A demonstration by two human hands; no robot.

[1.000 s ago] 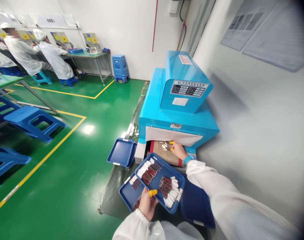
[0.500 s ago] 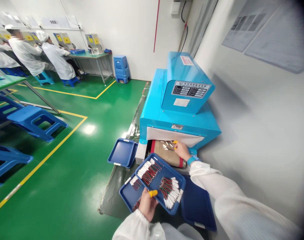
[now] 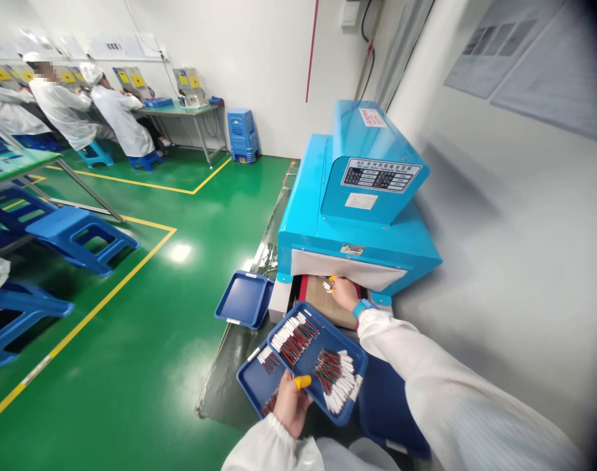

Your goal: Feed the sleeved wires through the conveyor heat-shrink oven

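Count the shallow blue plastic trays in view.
4. One tray, loaded with wired parts, sits in the left hand; a second tray lies beneath it; a third tray lies left of the blue machine; a fourth tray lies below the right forearm. Some may be hidden.

Left hand (image 3: pixel 291 403) gripping blue tray (image 3: pixel 344 386) by its edge, yellow finger cot (image 3: pixel 302 382) on thumb. Tray carries bundled red-and-black wires (image 3: pixel 294 340) with white ends. Right hand (image 3: pixel 344 294) at mouth of blue machine (image 3: pixel 359 242), above tan belt (image 3: pixel 324 297), beside small white pieces (image 3: pixel 326 286); contact too small to tell.
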